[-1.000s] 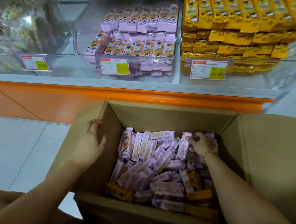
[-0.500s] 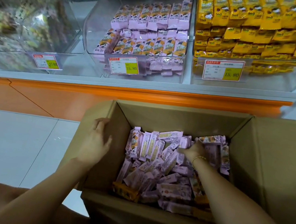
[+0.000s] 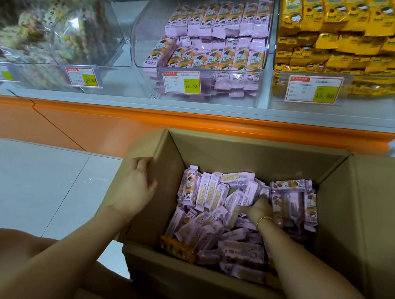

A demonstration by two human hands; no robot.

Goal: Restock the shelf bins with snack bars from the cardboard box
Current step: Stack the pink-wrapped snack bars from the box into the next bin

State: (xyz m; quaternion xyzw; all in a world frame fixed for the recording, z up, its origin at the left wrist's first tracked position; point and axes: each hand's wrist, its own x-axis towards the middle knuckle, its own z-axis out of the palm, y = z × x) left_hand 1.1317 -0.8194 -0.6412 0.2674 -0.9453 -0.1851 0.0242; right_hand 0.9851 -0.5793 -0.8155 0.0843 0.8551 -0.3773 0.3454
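Now: the right hand (image 3: pixel 259 209) is down in the cardboard box (image 3: pixel 242 156), fingers curled into the heap of purple snack bars (image 3: pixel 210 195) and closing on a few of them.
Left hand: the left hand (image 3: pixel 134 187) lies on the box's left flap (image 3: pixel 145 146), fingers fairly straight and gripping nothing; it seems to steady the box.
Where the bars are: loose and criss-crossed in the box, which sits low in front of the shelf; a few orange-wrapped bars (image 3: pixel 177 248) lie at the near edge.
Where they go: probably the middle bin (image 3: pixel 145 32), which holds the same purple wrappers in rows and has room at its left side. The yellow packs (image 3: pixel 352 31) beside it are a different product.
Doing it well: gather bars that lie the same way, so they come out as a flat stack and not a fistful. Take no more than the fingers can close over, since the wrappers look slick.
Watch for: orange ones caught in the handful; drop them before lifting.
Lift: straight up between the flaps, with the left hand pressing so the box does not shift.
Progress: far from done, I judge; the box is well filled.
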